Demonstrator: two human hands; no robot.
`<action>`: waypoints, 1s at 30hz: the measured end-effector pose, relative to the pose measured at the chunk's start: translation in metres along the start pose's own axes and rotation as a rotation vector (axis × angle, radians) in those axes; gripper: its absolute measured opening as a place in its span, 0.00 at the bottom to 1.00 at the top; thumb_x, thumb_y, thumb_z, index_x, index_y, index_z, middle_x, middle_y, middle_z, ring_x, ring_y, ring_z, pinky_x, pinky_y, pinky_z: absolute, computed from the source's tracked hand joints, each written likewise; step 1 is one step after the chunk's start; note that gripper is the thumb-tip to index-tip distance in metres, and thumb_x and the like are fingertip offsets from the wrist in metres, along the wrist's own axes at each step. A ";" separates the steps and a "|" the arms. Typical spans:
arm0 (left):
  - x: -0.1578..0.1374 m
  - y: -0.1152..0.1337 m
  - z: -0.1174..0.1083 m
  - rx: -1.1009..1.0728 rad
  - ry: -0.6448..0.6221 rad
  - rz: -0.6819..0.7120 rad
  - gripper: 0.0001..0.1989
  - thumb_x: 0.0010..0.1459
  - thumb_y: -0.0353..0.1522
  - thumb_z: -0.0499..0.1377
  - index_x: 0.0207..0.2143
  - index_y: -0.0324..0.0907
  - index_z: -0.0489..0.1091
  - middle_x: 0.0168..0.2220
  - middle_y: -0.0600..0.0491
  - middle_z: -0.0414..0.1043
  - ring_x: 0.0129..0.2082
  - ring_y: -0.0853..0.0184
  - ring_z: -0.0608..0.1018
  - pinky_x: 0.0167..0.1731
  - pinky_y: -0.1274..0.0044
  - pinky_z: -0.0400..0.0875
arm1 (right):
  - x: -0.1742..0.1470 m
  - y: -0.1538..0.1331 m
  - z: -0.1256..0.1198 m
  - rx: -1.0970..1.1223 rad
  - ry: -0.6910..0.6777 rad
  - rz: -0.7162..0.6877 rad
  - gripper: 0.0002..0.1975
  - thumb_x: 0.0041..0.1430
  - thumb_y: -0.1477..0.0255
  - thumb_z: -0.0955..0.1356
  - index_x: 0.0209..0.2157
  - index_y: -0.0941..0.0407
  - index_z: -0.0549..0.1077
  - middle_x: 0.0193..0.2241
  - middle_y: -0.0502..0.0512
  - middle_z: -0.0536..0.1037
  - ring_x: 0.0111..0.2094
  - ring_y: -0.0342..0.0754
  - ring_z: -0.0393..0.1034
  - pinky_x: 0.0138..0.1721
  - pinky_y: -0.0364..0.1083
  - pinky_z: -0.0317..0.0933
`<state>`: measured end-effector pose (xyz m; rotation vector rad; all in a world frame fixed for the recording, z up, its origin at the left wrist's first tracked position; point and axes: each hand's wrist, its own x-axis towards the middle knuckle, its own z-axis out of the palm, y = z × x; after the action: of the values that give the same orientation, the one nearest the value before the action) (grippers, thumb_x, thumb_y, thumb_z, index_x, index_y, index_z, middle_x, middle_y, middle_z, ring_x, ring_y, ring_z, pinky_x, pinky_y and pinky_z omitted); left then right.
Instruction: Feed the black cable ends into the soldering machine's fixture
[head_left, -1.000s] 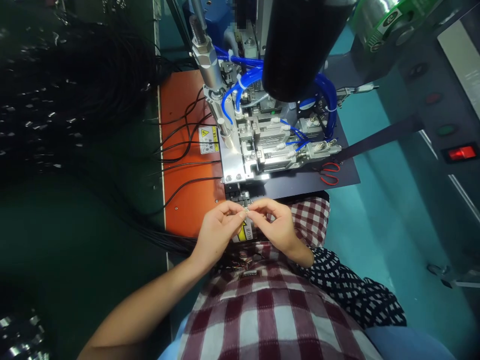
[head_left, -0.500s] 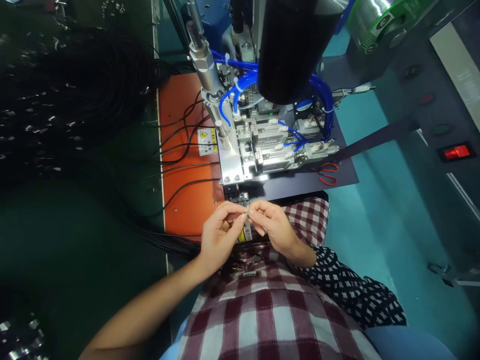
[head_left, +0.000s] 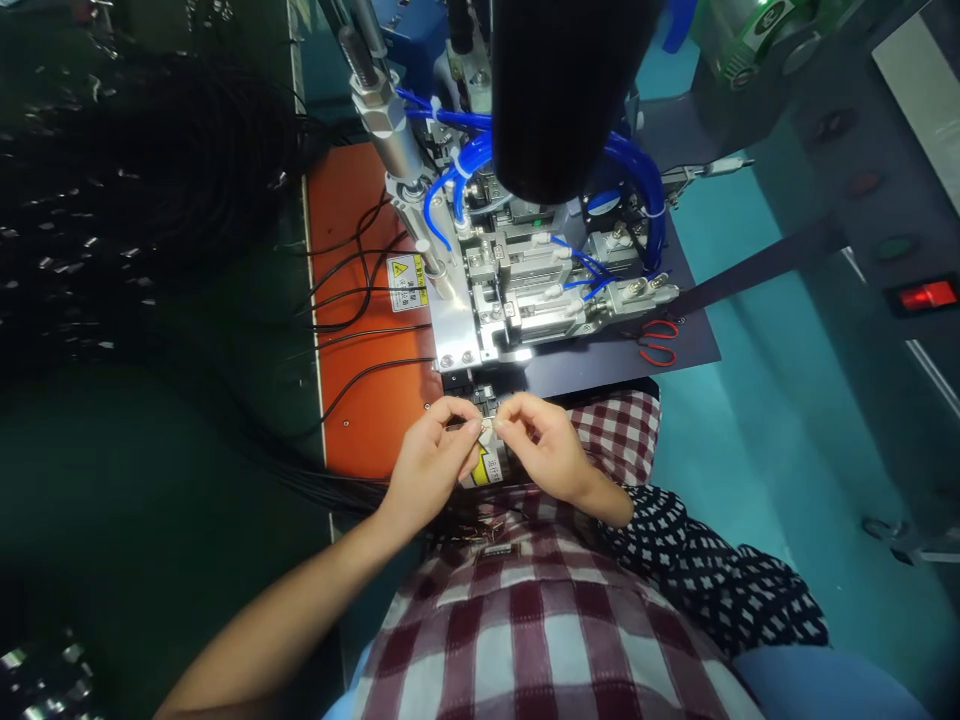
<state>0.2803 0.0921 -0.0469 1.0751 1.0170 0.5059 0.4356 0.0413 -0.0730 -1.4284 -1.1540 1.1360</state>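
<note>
My left hand (head_left: 436, 448) and my right hand (head_left: 546, 447) meet in front of the machine, each with thumb and fingertips pinched. Between them stretch a few thin, light strands (head_left: 487, 425) that look like fine wire ends. The fingers cover most of them. Just beyond my fingertips is the small metal and black front fixture (head_left: 484, 394) of the machine. A yellow and white label (head_left: 489, 466) shows below and between my hands. Dark cables (head_left: 352, 492) run in from the left toward my left wrist.
The machine (head_left: 540, 290), with metal cylinders and blue air hoses (head_left: 637, 165), stands on an orange plate (head_left: 375, 400). Red-handled scissors (head_left: 658, 343) lie on its dark right plate. A big bundle of black cables (head_left: 187, 190) fills the left. A red switch (head_left: 927, 296) sits far right.
My fingertips have drawn slightly apart, so the thin strands between them now show. My left hand has shifted a little left. The view has moved slightly.
</note>
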 end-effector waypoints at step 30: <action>0.027 -0.008 -0.048 1.211 -0.023 0.689 0.19 0.63 0.26 0.49 0.52 0.47 0.73 0.33 0.52 0.62 0.30 0.70 0.70 0.28 0.79 0.69 | 0.038 0.027 -0.002 0.126 0.008 0.159 0.07 0.59 0.67 0.67 0.30 0.57 0.69 0.22 0.47 0.69 0.21 0.40 0.62 0.24 0.42 0.59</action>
<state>0.2507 0.1324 -0.0715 2.5486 0.8839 0.3880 0.4455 0.0758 -0.1026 -1.4449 -0.9586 1.2889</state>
